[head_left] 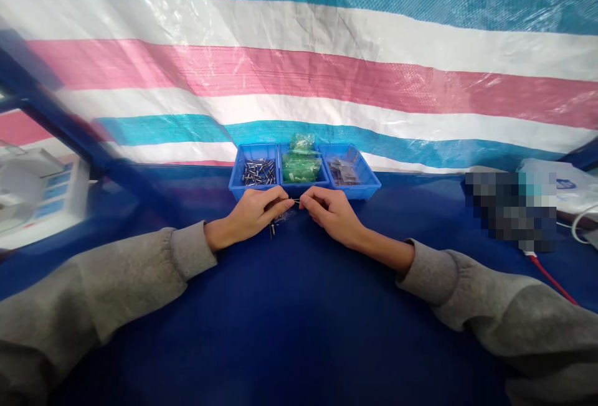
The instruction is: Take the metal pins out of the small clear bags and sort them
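Note:
My left hand (261, 212) and my right hand (332, 212) meet in front of the bins, fingertips pinched close together. A thin pale piece (296, 200) bridges the two pinches; its kind is too small to tell. Under my left fingers shows a small clear plastic bag (286, 215), partly hidden by the hand. Just below that hand is a slim metal piece (272, 230) that looks like a rivet; I cannot tell whether it lies on the table or hangs. Similar metal pieces (259, 171) fill the left blue bin (237, 172).
The middle bin holds green plastic packets (301, 168); in the right bin (371, 179) lie small clear bags (343, 171). A blurred-out object (509, 207) with a red cable (554, 278) and a white plastic bag (565, 185) are at right. A white device (44, 188) stands left. A striped sheet (299, 70) hangs behind.

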The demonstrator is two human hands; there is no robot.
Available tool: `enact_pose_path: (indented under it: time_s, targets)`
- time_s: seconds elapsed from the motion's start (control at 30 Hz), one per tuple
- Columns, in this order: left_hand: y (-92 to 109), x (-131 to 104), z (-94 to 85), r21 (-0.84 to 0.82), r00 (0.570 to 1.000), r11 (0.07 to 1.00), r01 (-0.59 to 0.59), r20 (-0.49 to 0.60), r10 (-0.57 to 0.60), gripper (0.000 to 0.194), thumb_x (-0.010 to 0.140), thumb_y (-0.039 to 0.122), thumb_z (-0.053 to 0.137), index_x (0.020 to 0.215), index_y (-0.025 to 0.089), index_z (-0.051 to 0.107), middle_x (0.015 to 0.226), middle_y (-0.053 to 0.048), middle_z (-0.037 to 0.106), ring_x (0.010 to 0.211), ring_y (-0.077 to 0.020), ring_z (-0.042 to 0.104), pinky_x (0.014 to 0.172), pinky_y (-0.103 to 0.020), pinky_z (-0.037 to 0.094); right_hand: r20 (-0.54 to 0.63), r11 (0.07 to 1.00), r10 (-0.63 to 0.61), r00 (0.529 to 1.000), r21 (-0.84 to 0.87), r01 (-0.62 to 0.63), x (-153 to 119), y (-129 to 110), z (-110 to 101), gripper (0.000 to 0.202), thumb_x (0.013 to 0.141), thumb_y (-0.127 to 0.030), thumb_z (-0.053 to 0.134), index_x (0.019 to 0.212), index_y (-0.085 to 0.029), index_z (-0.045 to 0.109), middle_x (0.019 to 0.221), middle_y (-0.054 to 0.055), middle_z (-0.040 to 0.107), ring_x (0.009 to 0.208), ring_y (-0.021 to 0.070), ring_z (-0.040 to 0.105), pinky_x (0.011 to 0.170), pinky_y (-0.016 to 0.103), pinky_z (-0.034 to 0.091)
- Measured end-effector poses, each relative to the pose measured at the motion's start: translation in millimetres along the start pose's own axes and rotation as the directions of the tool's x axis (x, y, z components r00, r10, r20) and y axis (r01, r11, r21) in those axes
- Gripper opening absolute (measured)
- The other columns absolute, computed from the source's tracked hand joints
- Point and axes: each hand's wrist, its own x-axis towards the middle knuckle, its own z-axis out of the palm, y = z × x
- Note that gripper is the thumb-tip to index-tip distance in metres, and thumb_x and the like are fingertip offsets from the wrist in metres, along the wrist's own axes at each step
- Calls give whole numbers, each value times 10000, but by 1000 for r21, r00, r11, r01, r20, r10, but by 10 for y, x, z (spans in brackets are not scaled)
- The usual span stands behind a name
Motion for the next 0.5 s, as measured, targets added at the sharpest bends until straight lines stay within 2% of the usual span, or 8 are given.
enact_pose_path:
  time_s: [0.27,0.5]
  targets:
    - [-3,0,5,-11,1000,1000,-3,0,3,241,931,331,362,837,165,509,565,51,533,452,-51,479,483,-154,347,-6,1000,-4,1000,18,4,-5,17,3,264,868,-331,442,676,-169,523,493,-54,395,445,73,350,453,221,261]
    - [-1,-8,3,15,1000,1000,11,11,-11,275,938,335,335,828,161,518,570,45,529,465,-55,489,494,-160,359,7,1000,-14,1000,18,14,-10,-22,-8,253,864,-322,440,689,-165,532,518,-44,417,470,76,359,465,221,272]
